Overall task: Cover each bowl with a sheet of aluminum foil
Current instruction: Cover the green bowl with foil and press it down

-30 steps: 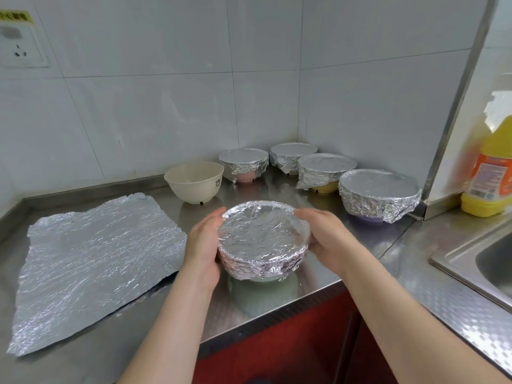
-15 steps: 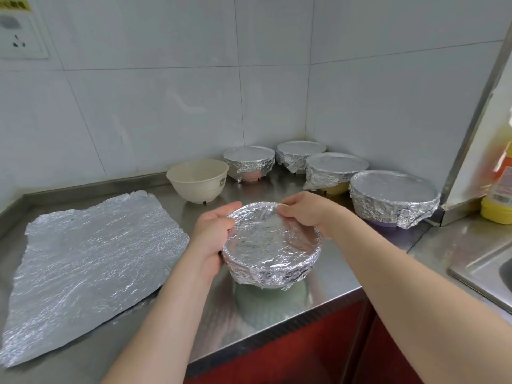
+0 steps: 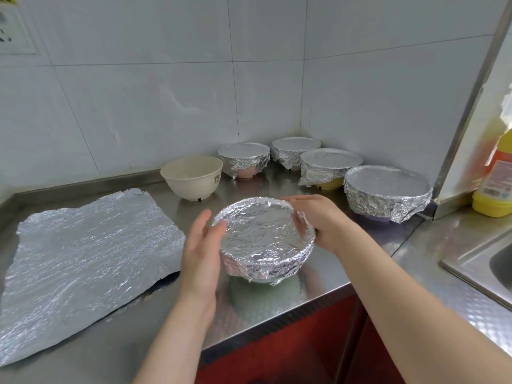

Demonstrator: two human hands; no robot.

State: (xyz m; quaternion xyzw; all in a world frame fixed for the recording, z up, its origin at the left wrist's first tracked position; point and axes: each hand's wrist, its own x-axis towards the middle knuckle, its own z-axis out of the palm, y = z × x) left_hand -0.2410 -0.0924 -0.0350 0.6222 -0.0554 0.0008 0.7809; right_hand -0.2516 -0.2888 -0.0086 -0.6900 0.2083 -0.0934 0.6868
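We take the wrapped bowl point(image 3: 260, 239) as our landmark: it stands on the steel table point(image 3: 177, 214) near the front edge, its foil crimped down over the rim and sides, with a pale base showing beneath. Against its left side we see the left hand point(image 3: 201, 253), palm turned to the foil and its fingers point(image 3: 205, 220) straight and relaxed, gripping nothing. The right hand point(image 3: 318, 223) cups the bowl's right side, its fingers point(image 3: 293, 200) curved along the far rim and holding it. Left of the wrapped bowl a loose foil sheet point(image 3: 83, 261) lies flat and crinkled. Behind it and slightly left stands an uncovered cream bowl point(image 3: 192, 177). Behind it and to the right we count four covered bowls point(image 3: 386, 189), grouped toward the wall corner. Far to its right are a yellow bottle point(image 3: 496, 173) and a sink point(image 3: 484, 261).
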